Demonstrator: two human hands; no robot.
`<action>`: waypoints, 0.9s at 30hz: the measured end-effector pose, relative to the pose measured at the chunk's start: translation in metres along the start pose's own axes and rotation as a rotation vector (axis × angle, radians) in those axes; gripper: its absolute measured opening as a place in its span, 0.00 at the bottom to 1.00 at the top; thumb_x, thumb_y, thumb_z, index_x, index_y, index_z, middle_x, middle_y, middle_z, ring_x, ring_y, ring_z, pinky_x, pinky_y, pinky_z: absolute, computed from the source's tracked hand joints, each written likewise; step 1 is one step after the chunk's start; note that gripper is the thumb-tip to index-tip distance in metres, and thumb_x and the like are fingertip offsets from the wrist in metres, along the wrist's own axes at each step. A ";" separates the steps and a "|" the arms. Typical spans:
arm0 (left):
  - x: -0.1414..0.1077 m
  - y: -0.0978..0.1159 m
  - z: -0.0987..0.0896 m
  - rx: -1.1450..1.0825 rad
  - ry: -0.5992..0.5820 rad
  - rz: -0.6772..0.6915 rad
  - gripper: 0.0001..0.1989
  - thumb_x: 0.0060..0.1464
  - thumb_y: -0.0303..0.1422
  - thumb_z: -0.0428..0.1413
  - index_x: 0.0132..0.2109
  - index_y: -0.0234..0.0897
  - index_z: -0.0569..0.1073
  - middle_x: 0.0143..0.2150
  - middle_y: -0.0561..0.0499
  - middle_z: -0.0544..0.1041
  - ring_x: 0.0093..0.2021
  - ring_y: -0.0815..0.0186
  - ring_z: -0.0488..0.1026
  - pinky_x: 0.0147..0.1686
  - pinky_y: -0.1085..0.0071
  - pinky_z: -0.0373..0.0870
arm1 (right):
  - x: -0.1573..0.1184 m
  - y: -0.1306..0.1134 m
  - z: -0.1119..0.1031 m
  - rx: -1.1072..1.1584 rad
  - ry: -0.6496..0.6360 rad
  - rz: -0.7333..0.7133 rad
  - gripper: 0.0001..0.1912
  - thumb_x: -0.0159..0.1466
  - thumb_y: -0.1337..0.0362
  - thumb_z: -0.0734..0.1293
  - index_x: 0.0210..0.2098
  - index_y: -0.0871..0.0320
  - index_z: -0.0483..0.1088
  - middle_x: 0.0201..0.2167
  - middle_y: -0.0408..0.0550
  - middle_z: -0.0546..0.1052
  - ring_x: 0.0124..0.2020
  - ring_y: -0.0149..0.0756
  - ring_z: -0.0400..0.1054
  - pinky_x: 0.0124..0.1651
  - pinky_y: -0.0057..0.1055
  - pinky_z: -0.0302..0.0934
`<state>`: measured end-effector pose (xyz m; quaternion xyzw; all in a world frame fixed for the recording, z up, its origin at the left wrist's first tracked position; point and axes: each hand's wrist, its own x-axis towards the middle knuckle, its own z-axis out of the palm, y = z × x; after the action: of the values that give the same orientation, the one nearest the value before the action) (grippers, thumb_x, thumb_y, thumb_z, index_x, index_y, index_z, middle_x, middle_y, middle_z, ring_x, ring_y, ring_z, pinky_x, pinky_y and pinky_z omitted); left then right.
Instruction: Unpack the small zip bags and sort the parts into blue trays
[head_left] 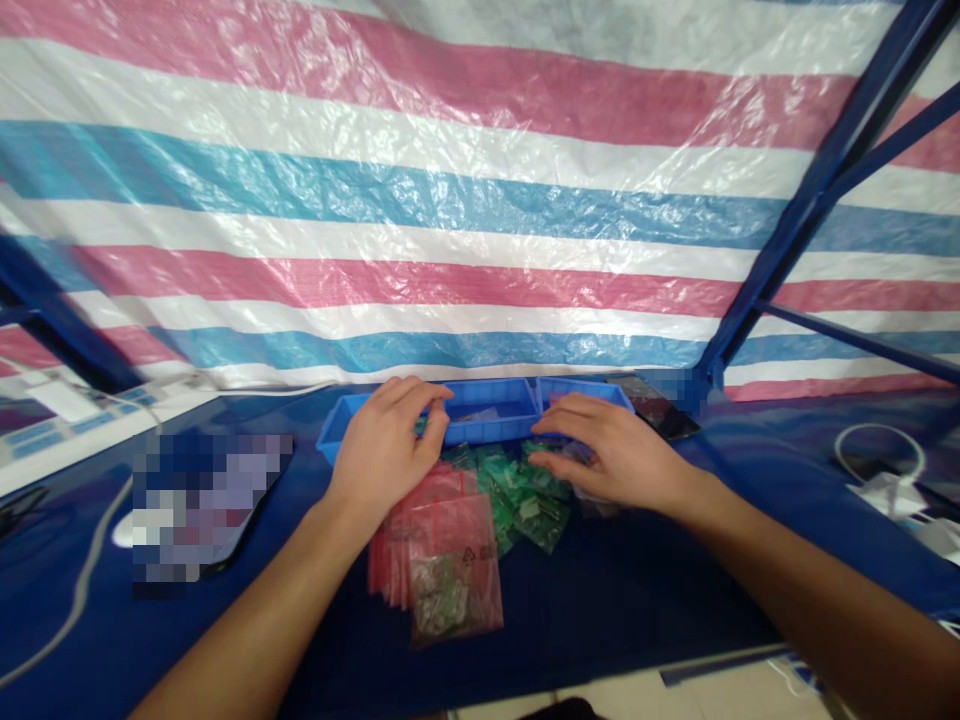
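Note:
My left hand [390, 435] is over the near left part of a long blue plastic tray [495, 432], thumb and fingertips closed together. A bit of green shows by its fingers, but what they hold, if anything, is hidden. Below it lies a fanned stack of pink plastic bags [442, 520]; the front one contains small metallic-looking parts. To the right of the stack is a pile of small green bags [525, 500]. My right hand [619, 450] hovers above the pile's right side and some clear bags [596, 495], thumb and fingers apart with nothing visible between them.
A second blue tray [581, 388] adjoins the first. A phone [225, 510], partly pixelated, lies left beside a white cable [86, 590]. A dark flat object [664, 405] rests behind my right hand. White plugs and cables [889, 490] are far right. Striped sheeting [450, 230] hangs behind.

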<state>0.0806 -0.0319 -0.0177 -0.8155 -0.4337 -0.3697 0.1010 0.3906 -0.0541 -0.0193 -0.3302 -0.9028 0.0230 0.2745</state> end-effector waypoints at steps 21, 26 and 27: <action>-0.006 0.019 0.006 0.114 -0.121 -0.029 0.15 0.70 0.35 0.53 0.54 0.41 0.83 0.37 0.50 0.84 0.35 0.59 0.82 0.37 0.65 0.71 | -0.094 -0.002 -0.009 -0.283 -0.071 0.116 0.26 0.70 0.52 0.75 0.63 0.55 0.75 0.60 0.61 0.79 0.61 0.57 0.75 0.64 0.54 0.73; -0.007 0.018 0.008 0.120 -0.151 -0.035 0.15 0.70 0.35 0.53 0.55 0.42 0.83 0.37 0.50 0.84 0.36 0.58 0.82 0.38 0.65 0.71 | -0.071 0.000 0.001 -0.386 -0.097 -0.026 0.12 0.75 0.68 0.67 0.55 0.60 0.78 0.46 0.57 0.83 0.47 0.48 0.80 0.51 0.43 0.76; -0.007 0.018 0.008 0.116 -0.155 -0.037 0.15 0.70 0.35 0.53 0.55 0.42 0.83 0.36 0.50 0.84 0.35 0.58 0.82 0.37 0.65 0.71 | -0.065 0.000 -0.002 -0.383 -0.092 -0.034 0.11 0.74 0.70 0.66 0.52 0.59 0.79 0.44 0.57 0.83 0.45 0.46 0.80 0.50 0.41 0.76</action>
<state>0.0963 -0.0432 -0.0260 -0.8261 -0.4761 -0.2816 0.1075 0.4326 -0.0944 -0.0488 -0.3596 -0.9078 -0.1388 0.1652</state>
